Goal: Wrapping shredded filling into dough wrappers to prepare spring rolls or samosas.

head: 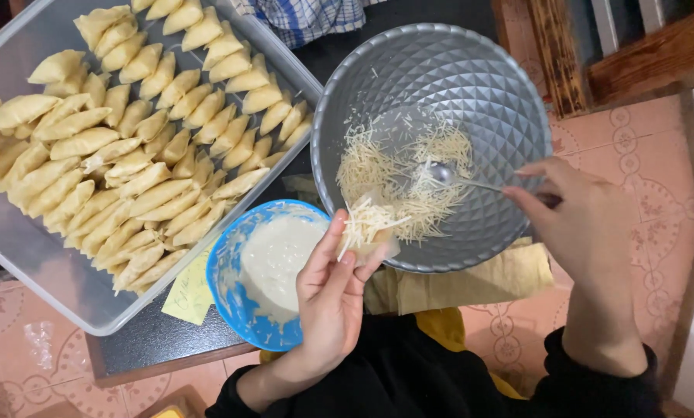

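Left hand: the left hand is curled, fingers pinching a small pale pastry wrapper heaped with shredded cheese, at the 7 o'clock rim of the grey faceted metal bowl
Right hand: the right hand is clenched on the handle of a thin metal spoon, at the bowl's 3 o'clock edge
Spoon axis: long axis runs from 3 o'clock toward 9 o'clock, its tip in the loose pile of shredded cheese at the bowl's middle
Key relation: the filled wrapper lies toward 8 o'clock from the spoon tip, near it; the left hand is the nearer one to it
Blue bowl: a round blue plastic bowl of whitish batter sits just beside the left hand, at its 10 o'clock
Tray: a clear plastic tray of folded pale pastries lies at 10 o'clock on the dark surface
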